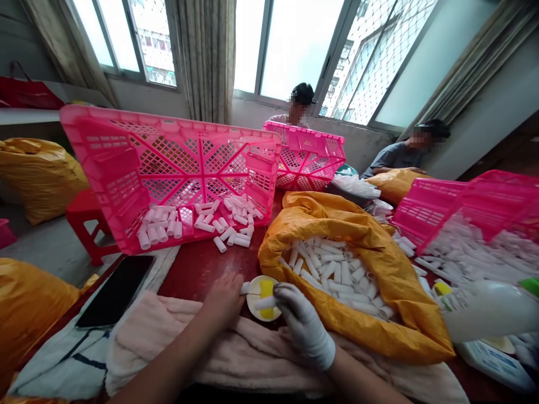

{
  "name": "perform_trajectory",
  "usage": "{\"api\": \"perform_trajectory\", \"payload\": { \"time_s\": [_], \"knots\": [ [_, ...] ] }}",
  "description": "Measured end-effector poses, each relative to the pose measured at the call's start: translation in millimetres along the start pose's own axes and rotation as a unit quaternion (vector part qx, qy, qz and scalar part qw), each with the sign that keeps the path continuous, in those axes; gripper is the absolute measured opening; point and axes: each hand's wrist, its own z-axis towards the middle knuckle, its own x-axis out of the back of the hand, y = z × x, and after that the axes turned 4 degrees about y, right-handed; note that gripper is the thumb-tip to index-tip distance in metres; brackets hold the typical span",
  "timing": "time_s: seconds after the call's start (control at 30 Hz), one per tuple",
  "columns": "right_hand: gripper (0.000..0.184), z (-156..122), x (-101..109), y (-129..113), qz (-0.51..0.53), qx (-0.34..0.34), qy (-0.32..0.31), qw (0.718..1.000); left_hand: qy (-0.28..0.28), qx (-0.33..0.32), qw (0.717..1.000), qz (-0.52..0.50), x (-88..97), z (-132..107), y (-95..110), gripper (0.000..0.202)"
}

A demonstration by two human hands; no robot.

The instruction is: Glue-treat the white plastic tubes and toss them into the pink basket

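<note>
A small round white dish (251, 308) with a yellow pad (266, 289) in it sits between my hands. My right hand (304, 325), in a white glove, pinches a short white tube (264, 303) over the dish and pad. At the dish's left rim is my bare left hand (224, 295), closed, with a small white tube end (245, 288) showing past its fingers; most of that piece is hidden. Right of the dish, an open orange sack (357, 224) holds many white tubes (332, 269).
A pink basket (202, 174) lies tipped on its side with white tubes spilling out. A phone (115, 292) rests on a cloth at left. A plastic bottle (488, 311) lies at right near more pink baskets (429, 210). Two people sit beyond the table.
</note>
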Motion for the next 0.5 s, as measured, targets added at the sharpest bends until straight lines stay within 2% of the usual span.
{"api": "perform_trajectory", "payload": {
  "time_s": [0.07,0.13,0.17,0.23,0.3,0.33,0.4,0.5],
  "knots": [
    [0.020,4.0,-5.8,4.0,0.114,-0.115,0.111,0.981,0.026,-0.024,0.999,-0.009,5.2,-2.3,2.7,0.012],
    [0.020,7.8,-8.9,3.6,0.174,-0.186,0.135,0.957,0.022,-0.050,0.998,-0.041,9.5,-5.0,6.1,0.009],
    [0.020,9.4,-8.7,1.7,0.183,-0.190,0.133,0.955,0.014,-0.063,0.996,-0.060,10.8,-6.3,8.1,0.009],
    [0.018,11.9,-5.5,-3.9,0.154,-0.132,0.110,0.973,-0.005,-0.076,0.993,-0.085,11.1,-8.9,13.5,0.011],
    [0.018,13.8,-1.1,-9.0,0.079,-0.060,0.054,0.994,-0.024,-0.079,0.993,-0.085,8.5,-11.4,21.3,0.017],
    [0.017,14.3,0.3,-10.3,0.033,-0.050,0.025,0.998,-0.031,-0.076,0.994,-0.073,6.7,-12.6,26.1,0.018],
    [0.021,14.2,0.4,-10.3,-0.047,-0.093,-0.013,0.994,-0.039,-0.069,0.996,-0.044,3.1,-14.4,36.2,0.018],
    [0.036,10.2,-5.1,-6.4,-0.102,-0.163,-0.022,0.981,-0.057,-0.054,0.996,-0.043,1.3,-14.8,47.3,0.020]
  ]
}}
